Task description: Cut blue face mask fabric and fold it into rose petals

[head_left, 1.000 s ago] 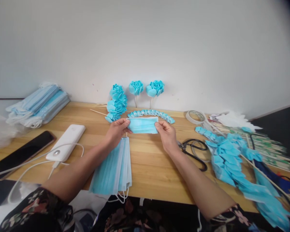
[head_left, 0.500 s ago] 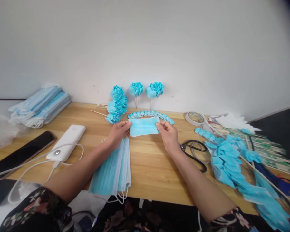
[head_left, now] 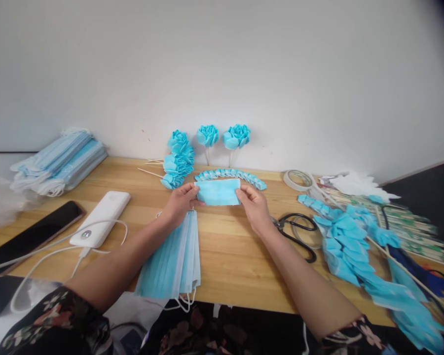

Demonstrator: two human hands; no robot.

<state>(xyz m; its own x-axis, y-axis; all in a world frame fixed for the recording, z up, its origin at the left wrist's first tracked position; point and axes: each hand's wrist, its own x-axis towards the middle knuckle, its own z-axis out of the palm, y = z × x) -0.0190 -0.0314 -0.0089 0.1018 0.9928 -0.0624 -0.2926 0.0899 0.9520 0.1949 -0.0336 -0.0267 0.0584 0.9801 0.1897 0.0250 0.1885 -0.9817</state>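
Observation:
A rectangular piece of blue mask fabric point(head_left: 217, 192) is stretched level between my two hands, above the table. My left hand point(head_left: 181, 203) pinches its left edge with thumb and fingers. At the right edge my right hand point(head_left: 254, 206) pinches it the same way. Just behind the piece lies a curved row of folded blue petals point(head_left: 231, 174). Below my left hand is a fanned stack of blue face masks point(head_left: 172, 261) with white ear loops. Black-handled scissors point(head_left: 298, 229) rest to the right of my right wrist, their blades partly hidden by it.
Blue fabric flowers on sticks point(head_left: 179, 160) lie and lean by the wall. A tape roll point(head_left: 298, 181), cut blue strips point(head_left: 348, 241) and green-white wrapped sticks point(head_left: 410, 227) are at right. A power bank point(head_left: 101, 217), phone point(head_left: 37, 236) and mask pile point(head_left: 61, 160) are at left.
The fabric piece and both hands have shifted slightly left and a little up. Both hands keep their pinch on it, and it now hangs a bit more level.

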